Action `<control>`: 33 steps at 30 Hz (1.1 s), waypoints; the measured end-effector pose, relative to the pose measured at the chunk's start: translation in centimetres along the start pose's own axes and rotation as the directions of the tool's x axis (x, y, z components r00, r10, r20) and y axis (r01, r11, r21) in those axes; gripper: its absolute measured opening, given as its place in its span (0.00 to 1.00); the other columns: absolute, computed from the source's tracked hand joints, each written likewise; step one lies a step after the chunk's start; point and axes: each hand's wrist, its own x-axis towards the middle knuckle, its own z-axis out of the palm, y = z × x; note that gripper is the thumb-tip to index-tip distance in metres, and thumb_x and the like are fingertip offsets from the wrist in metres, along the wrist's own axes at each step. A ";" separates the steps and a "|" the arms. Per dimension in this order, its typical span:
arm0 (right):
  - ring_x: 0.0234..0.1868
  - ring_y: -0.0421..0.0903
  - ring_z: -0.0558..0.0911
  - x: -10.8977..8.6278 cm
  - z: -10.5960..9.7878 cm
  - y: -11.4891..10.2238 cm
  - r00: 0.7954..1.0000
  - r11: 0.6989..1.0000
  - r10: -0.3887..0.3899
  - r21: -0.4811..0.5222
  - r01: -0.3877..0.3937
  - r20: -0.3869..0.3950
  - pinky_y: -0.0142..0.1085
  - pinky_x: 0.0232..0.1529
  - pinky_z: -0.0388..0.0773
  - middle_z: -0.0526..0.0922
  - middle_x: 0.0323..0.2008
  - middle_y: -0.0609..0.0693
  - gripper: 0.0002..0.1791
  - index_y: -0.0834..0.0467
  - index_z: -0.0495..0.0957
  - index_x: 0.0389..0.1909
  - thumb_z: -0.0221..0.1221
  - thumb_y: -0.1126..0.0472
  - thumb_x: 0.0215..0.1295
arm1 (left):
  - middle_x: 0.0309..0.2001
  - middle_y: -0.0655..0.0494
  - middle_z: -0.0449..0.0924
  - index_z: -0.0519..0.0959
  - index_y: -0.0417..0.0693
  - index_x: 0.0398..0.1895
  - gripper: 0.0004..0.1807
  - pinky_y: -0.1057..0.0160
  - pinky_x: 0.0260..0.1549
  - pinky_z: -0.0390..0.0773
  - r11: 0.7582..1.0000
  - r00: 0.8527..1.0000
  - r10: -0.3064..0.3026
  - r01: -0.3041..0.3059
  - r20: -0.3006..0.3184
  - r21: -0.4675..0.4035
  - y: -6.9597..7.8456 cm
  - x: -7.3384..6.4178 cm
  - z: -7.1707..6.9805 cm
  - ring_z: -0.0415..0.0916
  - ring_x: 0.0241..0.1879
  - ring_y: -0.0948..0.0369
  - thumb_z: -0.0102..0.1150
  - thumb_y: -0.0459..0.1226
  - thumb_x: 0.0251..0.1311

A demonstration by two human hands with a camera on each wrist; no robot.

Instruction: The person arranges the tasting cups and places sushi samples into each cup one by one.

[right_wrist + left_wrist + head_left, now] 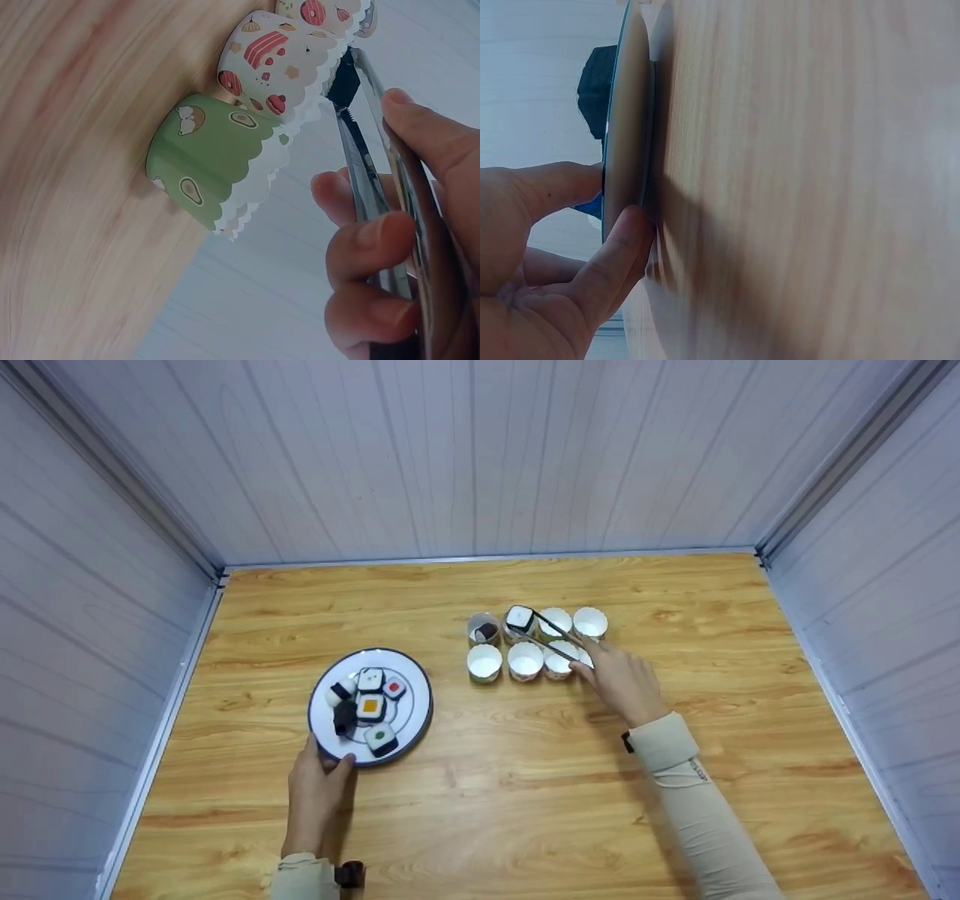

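Note:
My left hand [316, 791] pinches the near-left rim of a white, blue-edged plate [412, 727], thumb on top and fingers beneath, also seen in the left wrist view. Several toy-like sushi pieces lie on the plate, one with an orange centre [370, 707] and a dark one [345, 715]. My right hand [626, 681] grips metal tongs [405, 180], fingers curled round both arms. Between the tongs' tips sits a white-topped, black-sided sushi piece [519, 617], at the mouth of the second back-row paper cup. Whether it touches the cup I cannot tell.
Paper baking cups stand in two close rows, including a front-left cup [484, 663] and a back-right one [590, 622]. The back-left cup [483, 619] holds a dark-and-white piece. Pale panels [472, 457] border the wooden table [480, 810] on three sides.

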 end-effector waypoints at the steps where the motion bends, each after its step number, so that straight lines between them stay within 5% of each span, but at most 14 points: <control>1: 0.27 0.62 0.82 0.1 0.0 0.0 1.000 1.000 0.000 -0.004 0.000 0.002 0.53 0.19 0.76 0.85 0.43 0.60 0.27 0.56 0.76 0.64 0.61 0.46 0.70 | 0.60 0.30 0.68 0.50 0.31 0.76 0.39 0.46 0.57 0.73 1.000 1.000 0.000 0.000 -0.002 0.002 0.0 0.0 0.0 0.71 0.57 0.42 0.57 0.34 0.70; 27: 0.33 0.63 0.84 0.4 -0.1 -0.3 1.000 1.000 -0.013 0.012 0.013 0.003 0.55 0.26 0.79 0.84 0.48 0.60 0.28 0.59 0.76 0.63 0.60 0.46 0.70 | 0.63 0.30 0.66 0.48 0.32 0.77 0.41 0.45 0.59 0.72 0.999 0.999 -0.036 0.036 0.003 -0.009 0.3 0.2 0.1 0.70 0.59 0.41 0.58 0.34 0.69; 33: 0.27 0.56 0.81 -0.2 -0.3 -2.4 0.997 0.997 -0.066 0.028 0.067 -0.027 0.51 0.21 0.78 0.84 0.39 0.57 0.24 0.59 0.79 0.57 0.58 0.45 0.72 | 0.66 0.27 0.61 0.42 0.30 0.77 0.43 0.45 0.60 0.70 0.999 0.999 -0.035 0.035 0.003 -0.003 0.2 -0.1 0.1 0.68 0.61 0.40 0.57 0.33 0.70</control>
